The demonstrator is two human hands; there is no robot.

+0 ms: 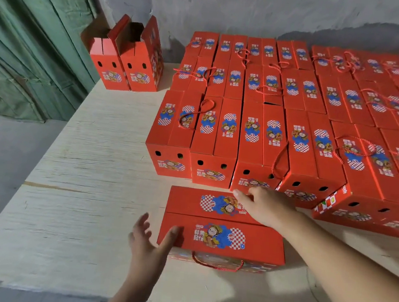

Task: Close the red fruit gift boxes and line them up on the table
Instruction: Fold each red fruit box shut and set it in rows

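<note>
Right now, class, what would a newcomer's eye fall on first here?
The mass of closed red boxes packed in rows across the right of the wooden table. Next, the lone closed box lying crosswise at the near edge, left hand at its end and right hand flat on top.

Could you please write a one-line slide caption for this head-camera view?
Both hands, left hand and right hand, rest on a closed red gift box before rows of closed boxes.

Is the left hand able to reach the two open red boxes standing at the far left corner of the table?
Probably yes: the bare wooden table lies between the left hand and the two open red boxes, though they stand far off.
</note>
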